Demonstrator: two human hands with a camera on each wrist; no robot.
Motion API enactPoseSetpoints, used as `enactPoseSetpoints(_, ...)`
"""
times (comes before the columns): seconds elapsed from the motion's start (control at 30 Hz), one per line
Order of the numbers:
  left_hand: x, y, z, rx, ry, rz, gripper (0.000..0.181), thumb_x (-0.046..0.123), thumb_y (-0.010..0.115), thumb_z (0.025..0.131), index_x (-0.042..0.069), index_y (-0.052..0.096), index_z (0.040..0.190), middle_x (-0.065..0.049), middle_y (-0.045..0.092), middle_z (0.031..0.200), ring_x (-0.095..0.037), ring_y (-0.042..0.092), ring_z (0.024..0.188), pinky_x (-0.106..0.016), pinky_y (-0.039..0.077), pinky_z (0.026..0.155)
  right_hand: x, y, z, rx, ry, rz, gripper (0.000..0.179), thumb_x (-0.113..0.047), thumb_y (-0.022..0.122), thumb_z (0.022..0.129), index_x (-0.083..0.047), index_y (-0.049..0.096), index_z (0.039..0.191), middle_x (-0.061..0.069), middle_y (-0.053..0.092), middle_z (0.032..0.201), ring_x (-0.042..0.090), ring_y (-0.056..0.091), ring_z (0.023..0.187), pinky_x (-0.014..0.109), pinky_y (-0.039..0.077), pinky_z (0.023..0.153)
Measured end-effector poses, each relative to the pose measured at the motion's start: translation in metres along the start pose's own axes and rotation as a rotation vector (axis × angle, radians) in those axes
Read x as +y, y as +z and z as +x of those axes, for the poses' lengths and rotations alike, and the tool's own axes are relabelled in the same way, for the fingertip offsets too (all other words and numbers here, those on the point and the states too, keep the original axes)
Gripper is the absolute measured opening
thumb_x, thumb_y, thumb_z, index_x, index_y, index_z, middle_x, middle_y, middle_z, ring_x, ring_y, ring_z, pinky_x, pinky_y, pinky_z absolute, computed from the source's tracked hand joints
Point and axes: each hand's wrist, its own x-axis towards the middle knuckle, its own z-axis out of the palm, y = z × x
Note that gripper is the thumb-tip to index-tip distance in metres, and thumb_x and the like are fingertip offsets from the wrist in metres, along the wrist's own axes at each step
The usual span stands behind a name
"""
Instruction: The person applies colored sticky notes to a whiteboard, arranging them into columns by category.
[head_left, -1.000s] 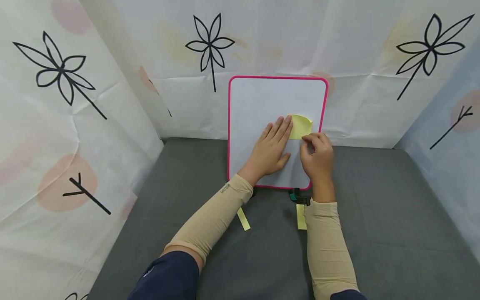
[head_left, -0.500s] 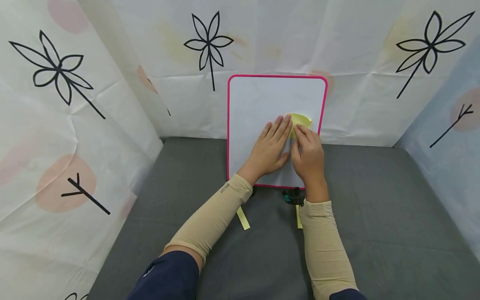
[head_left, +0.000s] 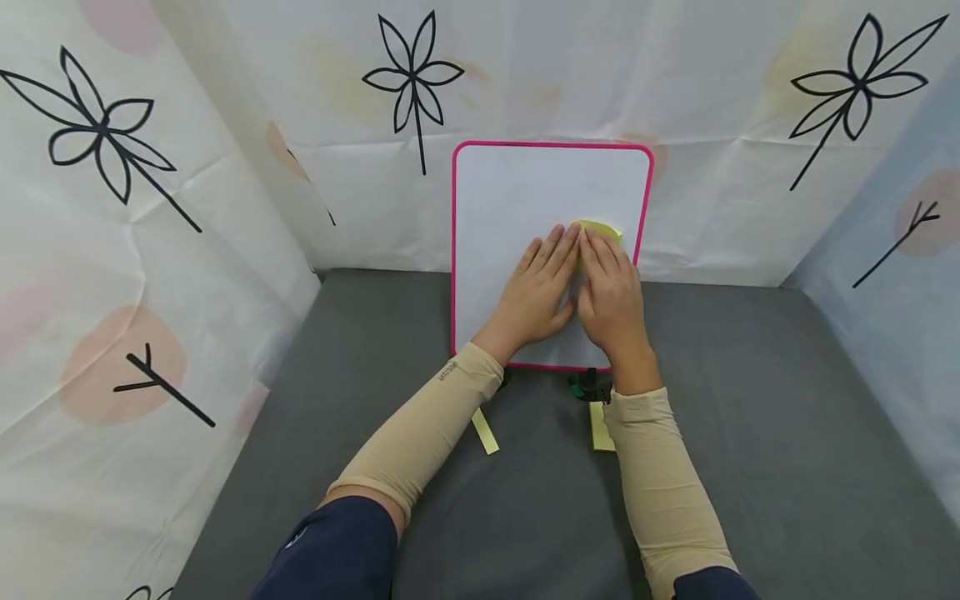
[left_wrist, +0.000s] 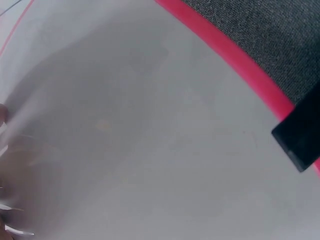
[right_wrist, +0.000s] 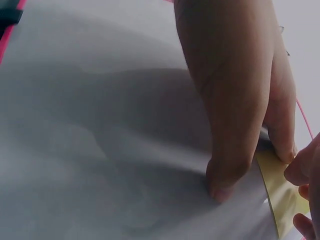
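A whiteboard with a pink rim leans against the cloth at the back. On its right side lies a yellow sticky note, mostly covered by the hands, its top right corner curling. My left hand rests on the board with straight fingers, their tips at the note's left edge. The right hand presses on the note, fingers fairly straight and close together. In the right wrist view the left thumb touches the board beside the note, and right fingers enter from the right edge.
On the grey table cloth lie a thin yellow paper strip and a yellow block or pad, partly hidden by the right sleeve. Patterned white cloth stands around the back and sides.
The right hand has moved left and up from the note's lower right corner onto the note, its fingers going from pinched to straight. The left hand stays put.
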Motion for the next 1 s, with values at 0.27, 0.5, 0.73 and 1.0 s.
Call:
enactPoseSetpoints(0.27,0.000,0.000,0.001,0.005,0.000,0.004,0.091,0.047,0.048,0.095,0.008,-0.006,0.157,-0.006,-0.008,0.166,-0.024,-0.009,0.154,-0.042,-0.005,0.124,0.006,-0.003,0.006,-0.040,-0.038,-0.056,0.050,-0.010,0.038,0.097,-0.001,0.045,0.145,0.011,0.042,0.154,0.031,0.037,0.143,0.052,0.033,0.112)
enactPoseSetpoints(0.5,-0.002,0.000,0.001,0.010,-0.003,0.021,0.095,0.048,0.052,0.093,0.007,-0.007,0.157,-0.006,-0.007,0.167,-0.024,-0.008,0.154,-0.043,-0.003,0.124,0.008,-0.003,0.012,-0.021,-0.094,-0.050,0.047,-0.008,0.037,0.097,0.004,0.048,0.142,0.014,0.044,0.152,0.035,0.038,0.140,0.047,0.028,0.118)
enactPoseSetpoints(0.73,-0.002,-0.001,0.000,-0.005,-0.006,0.010,0.095,0.049,0.052,0.094,0.008,-0.006,0.157,-0.006,-0.008,0.167,-0.024,-0.009,0.154,-0.043,-0.005,0.124,0.008,-0.005,0.012,-0.057,-0.073,-0.054,0.049,-0.008,0.041,0.096,0.004,0.045,0.144,0.014,0.041,0.154,0.034,0.035,0.142,0.047,0.026,0.118)
enactPoseSetpoints(1.0,-0.003,-0.004,0.000,-0.014,-0.002,0.008,0.094,0.051,0.050,0.095,0.006,-0.004,0.157,-0.007,-0.007,0.167,-0.024,-0.009,0.154,-0.043,-0.004,0.124,0.015,-0.015,0.006,-0.109,-0.016,-0.068,0.056,-0.002,0.047,0.093,0.005,0.037,0.147,0.014,0.033,0.159,0.034,0.031,0.145,0.045,0.021,0.120)
